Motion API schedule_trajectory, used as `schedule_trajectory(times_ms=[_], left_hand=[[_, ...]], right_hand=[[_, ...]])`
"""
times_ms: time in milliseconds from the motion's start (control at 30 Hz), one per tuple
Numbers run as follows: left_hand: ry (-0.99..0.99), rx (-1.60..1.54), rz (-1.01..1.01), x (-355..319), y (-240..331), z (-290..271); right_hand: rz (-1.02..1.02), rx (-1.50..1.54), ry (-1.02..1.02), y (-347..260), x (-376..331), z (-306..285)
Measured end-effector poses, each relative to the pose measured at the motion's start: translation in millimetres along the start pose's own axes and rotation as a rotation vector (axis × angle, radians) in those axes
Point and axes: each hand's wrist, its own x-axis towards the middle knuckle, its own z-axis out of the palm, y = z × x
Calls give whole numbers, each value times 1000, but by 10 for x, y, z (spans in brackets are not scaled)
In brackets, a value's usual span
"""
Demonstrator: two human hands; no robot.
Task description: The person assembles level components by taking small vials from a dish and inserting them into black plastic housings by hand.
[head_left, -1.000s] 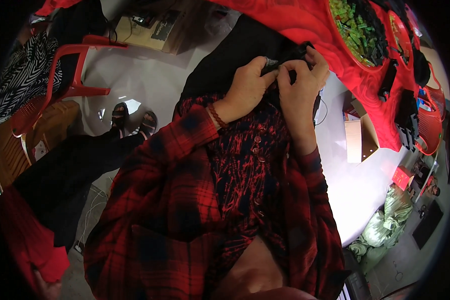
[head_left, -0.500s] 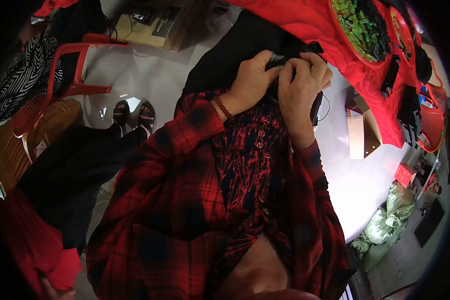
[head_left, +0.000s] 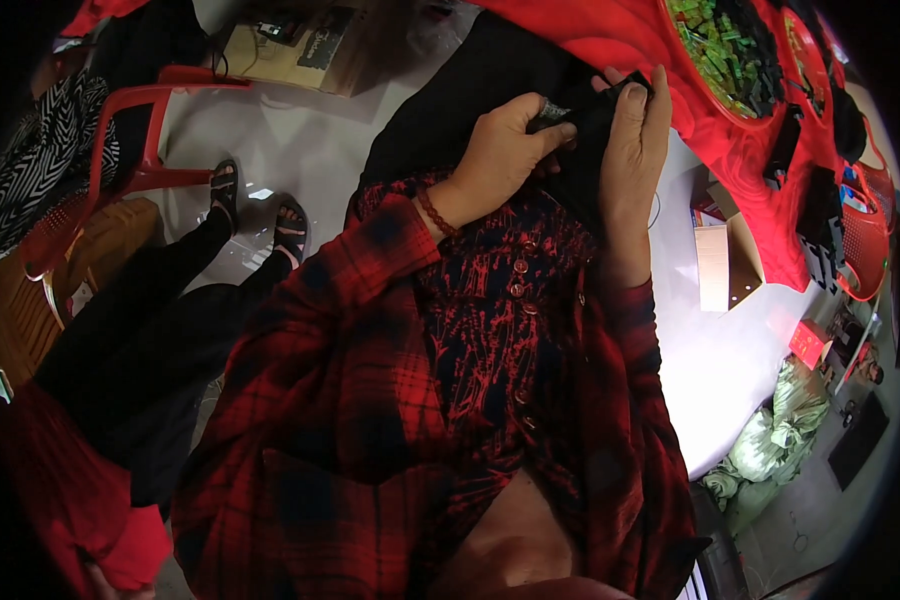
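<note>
My left hand, with a red bead bracelet at the wrist, is pinched on a small greyish, shiny piece over my lap. What kind of thing it is cannot be made out. My right hand stands upright beside it, fingers extended. Between its thumb and fingertips sits a small black piece, partly hidden. Black cloth covers my lap beneath both hands. Dark material fills the gap between the hands, its detail lost in shadow.
Beyond my right hand is a red-covered table bearing a red tray of green and black small pieces. An open cardboard box stands on the floor. At left are a red chair and another person's sandalled feet.
My right hand has moved away from my left, its fingers straightening from a curled grip. The left hand stays about in place. The other person's feet have moved apart.
</note>
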Motion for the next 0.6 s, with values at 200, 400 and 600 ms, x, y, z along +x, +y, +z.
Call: schedule_trajectory(times_ms=[200, 400, 600], left_hand=[[-30, -4, -51, -49, 95, 28], [-21, -135, -24, -73, 92, 37], [-90, -220, -160, -157, 228, 2]], right_hand=[[-60, -19, -76, 32, 18, -29], [-72, 2, -51, -20, 0, 4], [-49, -42, -47, -107, -30, -5]])
